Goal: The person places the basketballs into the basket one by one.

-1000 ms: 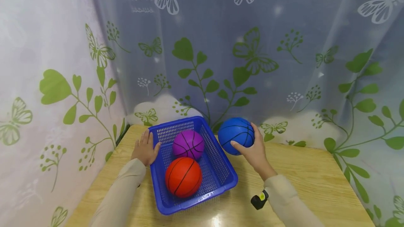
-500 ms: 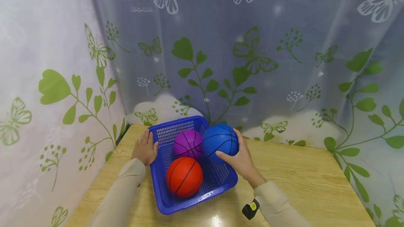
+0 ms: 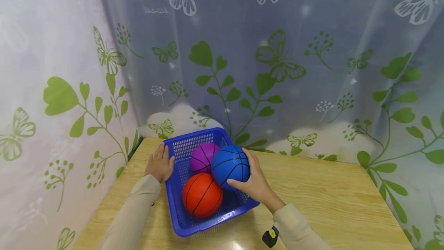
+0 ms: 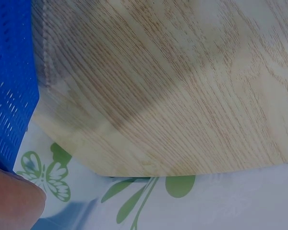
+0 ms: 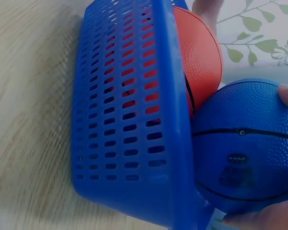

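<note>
A blue mesh plastic basket (image 3: 199,227) stands on the table with a purple toy basketball (image 3: 201,155) at its back and a red-orange basketball (image 3: 202,196) at its front. My right hand (image 3: 254,180) grips a blue basketball (image 3: 229,167) from its right side, thumb toward me and fingers behind. The blue ball is over the basket's right half and covers part of the purple one. In the right wrist view the blue ball (image 5: 245,143) sits just inside the rim, close to the red-orange ball (image 5: 199,60). My left hand (image 3: 160,164) rests with straight fingers on the basket's left rim.
The wooden table (image 3: 322,200) extends right of the basket. A patterned curtain (image 3: 305,99) hangs along its back and sides. A small black device with a yellow-green spot (image 3: 270,237) is at the right wrist.
My right hand has carried the blue basketball leftward from outside the basket's right rim to above its interior and lower. The left hand and the basket have stayed put.
</note>
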A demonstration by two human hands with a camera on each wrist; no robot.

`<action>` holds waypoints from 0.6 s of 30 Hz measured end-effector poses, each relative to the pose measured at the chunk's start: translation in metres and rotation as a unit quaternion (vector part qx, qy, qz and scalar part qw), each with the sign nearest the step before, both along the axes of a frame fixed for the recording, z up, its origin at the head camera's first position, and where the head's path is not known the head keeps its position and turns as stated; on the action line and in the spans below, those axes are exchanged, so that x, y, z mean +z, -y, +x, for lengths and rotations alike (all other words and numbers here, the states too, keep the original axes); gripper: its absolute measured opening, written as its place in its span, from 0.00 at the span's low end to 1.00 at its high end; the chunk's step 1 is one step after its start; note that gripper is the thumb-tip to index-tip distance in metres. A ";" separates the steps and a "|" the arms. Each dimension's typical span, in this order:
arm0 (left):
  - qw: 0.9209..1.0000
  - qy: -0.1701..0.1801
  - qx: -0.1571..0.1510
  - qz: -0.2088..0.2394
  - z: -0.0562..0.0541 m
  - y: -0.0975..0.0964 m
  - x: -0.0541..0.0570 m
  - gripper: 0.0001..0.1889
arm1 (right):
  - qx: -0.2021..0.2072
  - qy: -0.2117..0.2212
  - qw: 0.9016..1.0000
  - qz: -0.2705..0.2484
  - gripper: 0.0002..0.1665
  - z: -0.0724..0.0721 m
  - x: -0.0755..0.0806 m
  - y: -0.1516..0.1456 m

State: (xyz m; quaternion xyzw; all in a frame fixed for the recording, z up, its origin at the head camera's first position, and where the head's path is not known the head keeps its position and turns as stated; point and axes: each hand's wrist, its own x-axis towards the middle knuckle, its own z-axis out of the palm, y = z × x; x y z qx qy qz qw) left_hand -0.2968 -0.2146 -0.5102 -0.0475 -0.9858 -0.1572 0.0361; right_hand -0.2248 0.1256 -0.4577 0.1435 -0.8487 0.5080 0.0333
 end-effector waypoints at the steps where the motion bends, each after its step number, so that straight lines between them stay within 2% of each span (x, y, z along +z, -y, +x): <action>1: 1.000 -0.002 0.000 -0.001 0.000 0.000 0.000 0.31 | 0.004 0.003 1.000 -0.002 0.60 0.000 0.000 0.000; 5: 1.000 -0.006 0.000 -0.002 -0.001 0.000 0.000 0.31 | 0.006 0.025 0.999 -0.020 0.59 -0.002 -0.003 0.001; 10: 1.000 -0.011 -0.001 -0.001 -0.001 0.000 -0.002 0.31 | 0.015 0.073 0.995 -0.066 0.57 -0.004 -0.007 0.001; 13: 1.000 -0.011 -0.001 -0.001 -0.001 0.000 -0.003 0.31 | 0.013 0.096 0.993 -0.072 0.56 -0.004 -0.009 0.000; 18: 1.000 -0.013 0.000 -0.003 -0.002 0.000 -0.004 0.31 | 0.014 0.101 0.992 -0.073 0.56 -0.006 -0.009 -0.002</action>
